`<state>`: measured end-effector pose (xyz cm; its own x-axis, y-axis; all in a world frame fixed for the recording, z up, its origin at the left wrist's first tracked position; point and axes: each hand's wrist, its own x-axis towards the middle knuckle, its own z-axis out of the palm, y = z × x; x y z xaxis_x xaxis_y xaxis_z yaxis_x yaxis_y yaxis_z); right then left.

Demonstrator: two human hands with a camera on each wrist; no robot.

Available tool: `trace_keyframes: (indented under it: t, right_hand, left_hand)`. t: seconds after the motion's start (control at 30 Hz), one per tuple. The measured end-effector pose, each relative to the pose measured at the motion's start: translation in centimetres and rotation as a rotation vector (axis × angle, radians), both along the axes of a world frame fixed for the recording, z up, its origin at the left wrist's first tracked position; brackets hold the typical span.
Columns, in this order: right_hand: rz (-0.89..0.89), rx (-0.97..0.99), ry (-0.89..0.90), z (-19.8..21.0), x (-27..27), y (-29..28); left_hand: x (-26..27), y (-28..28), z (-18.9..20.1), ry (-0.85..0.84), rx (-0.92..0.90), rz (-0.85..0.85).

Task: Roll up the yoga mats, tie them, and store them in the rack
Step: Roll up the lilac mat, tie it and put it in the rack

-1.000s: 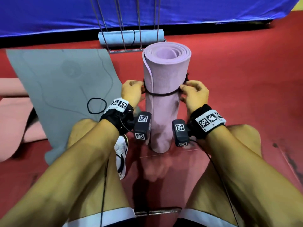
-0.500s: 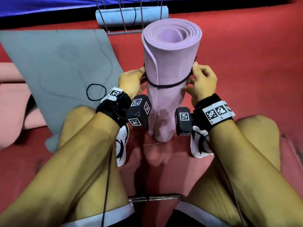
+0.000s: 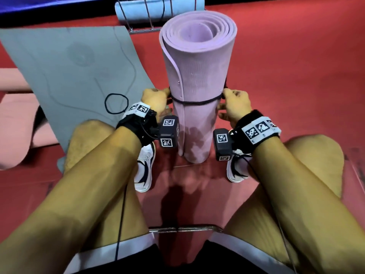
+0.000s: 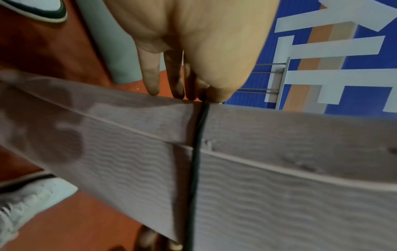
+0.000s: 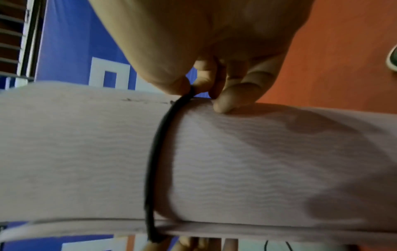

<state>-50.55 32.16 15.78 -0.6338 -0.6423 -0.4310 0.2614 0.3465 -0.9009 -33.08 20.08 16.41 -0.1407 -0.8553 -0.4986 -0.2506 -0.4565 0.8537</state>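
A rolled purple yoga mat (image 3: 197,76) stands upright on the red floor between my knees. A black elastic band (image 3: 195,101) circles it a bit below the middle. My left hand (image 3: 158,99) pinches the band at the roll's left side, thumb and fingers on the mat edge (image 4: 201,96). My right hand (image 3: 233,103) pinches the same band (image 5: 159,152) on the right side, fingers curled at the mat (image 5: 300,161). A grey mat (image 3: 75,76) lies flat to the left with a spare black band (image 3: 116,103) on it. The wire rack (image 3: 146,18) stands behind, holding a rolled light-blue mat (image 3: 138,10).
A pink mat (image 3: 15,119) lies unrolled at far left. My white shoes (image 3: 145,169) flank the roll's base. A blue padded wall (image 3: 39,2) runs along the back. Red floor (image 3: 296,66) extends to the right.
The band has slid further down the purple roll with both hands following it. The view has come closer to the roll.
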Motion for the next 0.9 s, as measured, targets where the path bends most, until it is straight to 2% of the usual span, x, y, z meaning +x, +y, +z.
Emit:
trace_keyframes:
  t: [0.1, 0.27, 0.47, 0.6, 0.67, 0.73, 0.83, 0.9]
  right_hand:
    - [0.003, 0.07, -0.065, -1.5, -0.6, -0.1]
    - [0.019, 0.219, -0.029, -4.1, -0.6, -0.4]
    - [0.049, 0.352, -0.006, -5.7, -1.6, -1.0]
    - [0.102, 0.448, 0.014, -7.5, -2.4, -1.7]
    - [0.155, 0.497, 0.075, -8.9, -2.7, -1.8]
    - [0.194, 0.525, 0.096, -8.5, -2.1, -1.9]
    - [0.205, 0.565, 0.089, -8.4, -1.2, -1.9]
    - [0.215, 0.573, 0.088, -8.6, -0.8, -2.0]
  left_hand:
    - [0.2, 0.1, -1.4, -0.107, 0.016, -0.083]
    - [0.3, -1.0, -4.7, -0.248, 0.04, -0.176]
    - [-0.9, -2.5, -7.0, -0.497, -0.108, -0.302]
    - [-1.3, -2.8, -8.8, -0.533, -0.072, -0.422]
    - [-0.8, -2.9, -9.8, -0.612, -0.12, -0.476]
    - [-0.6, -2.8, -10.7, -0.682, -0.142, -0.503]
    - [-0.7, -2.5, -11.2, -0.773, -0.194, -0.425]
    - [-0.5, -2.4, -11.5, -0.834, -0.236, -0.482]
